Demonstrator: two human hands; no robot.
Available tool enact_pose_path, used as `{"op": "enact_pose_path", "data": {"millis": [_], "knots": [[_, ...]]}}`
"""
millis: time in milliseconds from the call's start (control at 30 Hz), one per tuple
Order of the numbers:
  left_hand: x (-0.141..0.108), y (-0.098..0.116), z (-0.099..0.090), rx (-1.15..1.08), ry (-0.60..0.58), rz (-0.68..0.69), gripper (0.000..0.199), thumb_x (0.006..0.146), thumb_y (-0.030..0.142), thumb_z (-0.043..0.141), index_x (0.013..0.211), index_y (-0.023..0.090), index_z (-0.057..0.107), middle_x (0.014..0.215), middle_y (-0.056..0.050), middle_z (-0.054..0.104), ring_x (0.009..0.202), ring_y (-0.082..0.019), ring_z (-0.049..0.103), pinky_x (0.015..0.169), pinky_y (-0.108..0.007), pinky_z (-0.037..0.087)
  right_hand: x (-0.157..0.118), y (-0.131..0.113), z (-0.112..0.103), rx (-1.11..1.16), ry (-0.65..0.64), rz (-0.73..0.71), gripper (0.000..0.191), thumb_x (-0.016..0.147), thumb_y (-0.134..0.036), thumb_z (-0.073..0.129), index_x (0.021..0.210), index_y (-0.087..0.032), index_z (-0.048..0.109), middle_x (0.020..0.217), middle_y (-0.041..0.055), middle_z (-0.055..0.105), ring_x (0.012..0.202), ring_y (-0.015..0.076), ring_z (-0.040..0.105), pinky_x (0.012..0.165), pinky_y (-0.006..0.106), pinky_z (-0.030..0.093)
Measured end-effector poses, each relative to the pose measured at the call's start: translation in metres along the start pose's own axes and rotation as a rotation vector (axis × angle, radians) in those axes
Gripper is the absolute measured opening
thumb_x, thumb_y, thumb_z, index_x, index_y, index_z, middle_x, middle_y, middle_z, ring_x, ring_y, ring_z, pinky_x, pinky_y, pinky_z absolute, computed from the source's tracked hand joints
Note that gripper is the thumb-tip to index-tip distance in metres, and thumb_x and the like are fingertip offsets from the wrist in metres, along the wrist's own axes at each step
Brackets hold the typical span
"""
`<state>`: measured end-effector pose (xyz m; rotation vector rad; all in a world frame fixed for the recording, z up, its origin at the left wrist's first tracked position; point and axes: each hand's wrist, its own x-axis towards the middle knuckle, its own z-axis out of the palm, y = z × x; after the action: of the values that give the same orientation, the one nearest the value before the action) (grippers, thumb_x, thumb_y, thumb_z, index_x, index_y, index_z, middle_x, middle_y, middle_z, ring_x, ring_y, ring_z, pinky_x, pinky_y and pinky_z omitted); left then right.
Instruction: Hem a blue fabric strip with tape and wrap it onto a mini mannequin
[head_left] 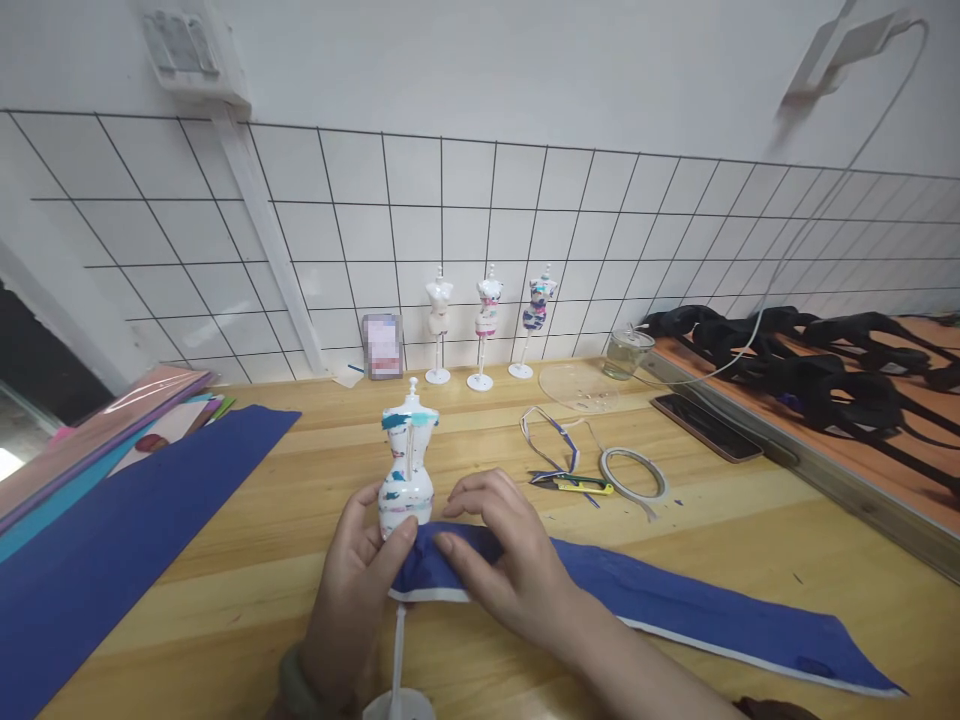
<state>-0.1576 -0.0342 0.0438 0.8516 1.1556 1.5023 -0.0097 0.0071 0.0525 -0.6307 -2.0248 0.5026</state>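
Note:
A small white mannequin (407, 492) with teal and pink smears stands upright on a thin stand. My left hand (361, 565) wraps its hip from the left, the thumb pressing the end of a long blue strip (697, 597) against its lower front. My right hand (510, 560) lies over the strip just right of the mannequin, thumb on the blue material and fingers curved above it. The strip has a white lower edge and stretches right across the table.
Three small mannequins (486, 310) stand by the tiled wall. Yellow snips (585, 486), a tape roll (634, 474), a phone (706, 427) and a glass jar (627, 355) lie or stand to the right. Blue sheet (142, 530) at left; black straps (832, 385) on an orange surface.

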Motion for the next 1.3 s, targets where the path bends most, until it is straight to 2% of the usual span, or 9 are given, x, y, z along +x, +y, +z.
{"op": "enact_pose_path", "data": {"millis": [100, 167, 367, 500, 700, 967, 1133, 1233, 1300], "knots": [[0.002, 0.001, -0.001, -0.019, -0.002, 0.003, 0.037, 0.073, 0.033, 0.065, 0.102, 0.022, 0.045, 0.066, 0.004, 0.062, 0.053, -0.011, 0.054, 0.049, -0.021, 0.043, -0.002, -0.006, -0.003, -0.232, -0.058, -0.315, 0.019, 0.08, -0.026, 0.058, 0.095, -0.015, 0.058, 0.097, 0.009, 0.061, 0.089, 0.0217, 0.052, 0.075, 0.038, 0.039], [0.003, 0.002, -0.001, -0.025, 0.009, 0.01, 0.035, 0.073, 0.033, 0.065, 0.1, 0.022, 0.046, 0.07, 0.003, 0.063, 0.059, -0.012, 0.056, 0.054, -0.021, 0.044, -0.004, -0.009, 0.0, -0.327, -0.086, -0.444, 0.016, 0.08, -0.023, 0.058, 0.094, -0.016, 0.059, 0.096, 0.007, 0.064, 0.089, 0.0216, 0.052, 0.073, 0.038, 0.037], [0.003, 0.002, -0.002, 0.082, 0.056, 0.048, 0.034, 0.072, 0.034, 0.065, 0.097, 0.021, 0.047, 0.068, 0.004, 0.061, 0.059, -0.011, 0.054, 0.054, -0.021, 0.043, -0.008, -0.011, 0.011, -0.434, -0.068, -0.512, 0.015, 0.086, -0.013, 0.05, 0.09, -0.017, 0.063, 0.084, 0.0023, 0.066, 0.083, 0.0175, 0.052, 0.072, 0.035, 0.035], [0.002, 0.002, -0.001, 0.121, 0.019, 0.07, 0.028, 0.076, 0.034, 0.062, 0.095, 0.021, 0.046, 0.068, 0.005, 0.057, 0.062, -0.011, 0.052, 0.058, -0.021, 0.043, -0.006, -0.013, 0.011, -0.45, -0.086, -0.505, 0.021, 0.088, -0.011, 0.043, 0.091, -0.014, 0.064, 0.081, 0.0044, 0.065, 0.08, 0.0183, 0.052, 0.067, 0.035, 0.034], [0.003, 0.004, 0.001, 0.096, 0.031, 0.032, 0.027, 0.075, 0.035, 0.062, 0.092, 0.019, 0.048, 0.072, 0.003, 0.055, 0.064, -0.012, 0.05, 0.059, -0.023, 0.042, -0.008, -0.014, 0.011, -0.433, -0.073, -0.546, 0.023, 0.085, -0.008, 0.044, 0.074, -0.012, 0.064, 0.069, 0.0042, 0.062, 0.071, 0.0177, 0.051, 0.06, 0.034, 0.033], [0.004, 0.007, -0.001, 0.06, 0.034, 0.048, 0.021, 0.077, 0.033, 0.06, 0.09, 0.02, 0.052, 0.074, 0.004, 0.057, 0.068, -0.013, 0.052, 0.067, -0.024, 0.043, -0.007, -0.014, 0.01, -0.387, -0.084, -0.58, 0.02, 0.082, -0.005, 0.046, 0.076, -0.012, 0.065, 0.063, 0.0036, 0.06, 0.066, 0.0173, 0.05, 0.055, 0.033, 0.034], [0.004, 0.013, 0.002, 0.044, 0.068, 0.045, 0.024, 0.074, 0.034, 0.063, 0.09, 0.02, 0.053, 0.079, 0.001, 0.064, 0.074, -0.017, 0.058, 0.069, -0.026, 0.044, -0.01, -0.01, 0.008, -0.258, -0.109, -0.6, 0.021, 0.078, -0.011, 0.045, 0.09, -0.012, 0.062, 0.073, 0.0055, 0.061, 0.071, 0.0191, 0.052, 0.058, 0.034, 0.038], [0.005, 0.012, 0.001, -0.028, 0.012, 0.011, 0.029, 0.072, 0.034, 0.065, 0.093, 0.02, 0.051, 0.079, 0.0, 0.065, 0.07, -0.016, 0.06, 0.063, -0.026, 0.044, -0.009, -0.007, 0.003, -0.13, 0.012, -0.494, 0.026, 0.074, -0.009, 0.046, 0.096, -0.014, 0.058, 0.081, 0.0073, 0.061, 0.074, 0.0192, 0.053, 0.061, 0.035, 0.041], [0.005, 0.009, -0.001, -0.051, -0.028, -0.01, 0.03, 0.072, 0.033, 0.066, 0.094, 0.021, 0.049, 0.076, 0.002, 0.066, 0.062, -0.014, 0.058, 0.058, -0.024, 0.044, -0.007, -0.003, 0.0, -0.054, 0.054, -0.284, 0.024, 0.076, -0.008, 0.048, 0.098, -0.017, 0.055, 0.086, 0.0071, 0.06, 0.08, 0.0189, 0.054, 0.069, 0.035, 0.043]]}}
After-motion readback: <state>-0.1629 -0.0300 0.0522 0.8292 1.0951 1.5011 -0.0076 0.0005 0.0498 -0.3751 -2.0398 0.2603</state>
